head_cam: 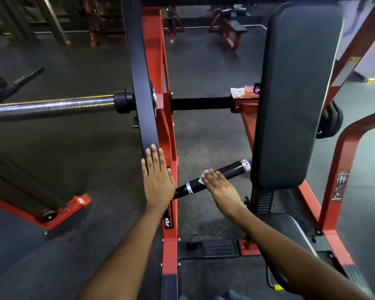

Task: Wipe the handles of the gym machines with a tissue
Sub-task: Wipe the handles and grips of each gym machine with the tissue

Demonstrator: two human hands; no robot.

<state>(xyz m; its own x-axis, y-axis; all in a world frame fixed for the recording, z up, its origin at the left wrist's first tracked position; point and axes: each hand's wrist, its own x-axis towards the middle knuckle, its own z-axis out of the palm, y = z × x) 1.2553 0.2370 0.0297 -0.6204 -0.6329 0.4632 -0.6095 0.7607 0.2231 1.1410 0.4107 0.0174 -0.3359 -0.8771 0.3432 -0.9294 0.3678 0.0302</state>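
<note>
One head-worn camera looks forward and down – close over the red machine frame, wide enough to reach the gym floor beyond.

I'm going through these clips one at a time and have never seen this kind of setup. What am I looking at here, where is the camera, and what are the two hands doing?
This is a single picture from a camera worn on a person's head, looking forward and down, so the two bare arms reaching in from the bottom are the wearer's own. The setting is a gym: a red and black weight machine with a tall black back pad and a shiny steel bar sticking out to the left. The left hand rests flat, fingers straight, on the machine's black upright arm. The right hand presses a small white tissue onto a black handle with flat fingers, apparently wiping it. Further back, a packet, probably tissues, sits on the frame.
</note>
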